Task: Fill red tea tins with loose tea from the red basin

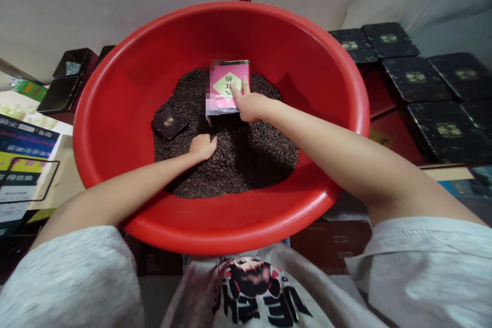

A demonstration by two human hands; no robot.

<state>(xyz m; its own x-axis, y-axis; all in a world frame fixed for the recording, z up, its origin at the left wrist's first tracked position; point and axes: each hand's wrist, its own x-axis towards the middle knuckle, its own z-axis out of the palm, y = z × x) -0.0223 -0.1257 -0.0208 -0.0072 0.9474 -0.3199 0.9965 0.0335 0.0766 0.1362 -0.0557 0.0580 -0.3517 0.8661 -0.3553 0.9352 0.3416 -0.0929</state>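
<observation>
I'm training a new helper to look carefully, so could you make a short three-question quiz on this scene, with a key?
1. Multiple choice: Which hand touches the pink tin? A) left only; B) right only; C) neither.
2. True or false: The dark square lid lies inside the red basin.
3. Short answer: What does the left hand touch?

Key:
1. B: the right hand has its fingers across the tin's label.
2. True: it lies on the loose dark pieces.
3. The loose dark pieces.
</observation>
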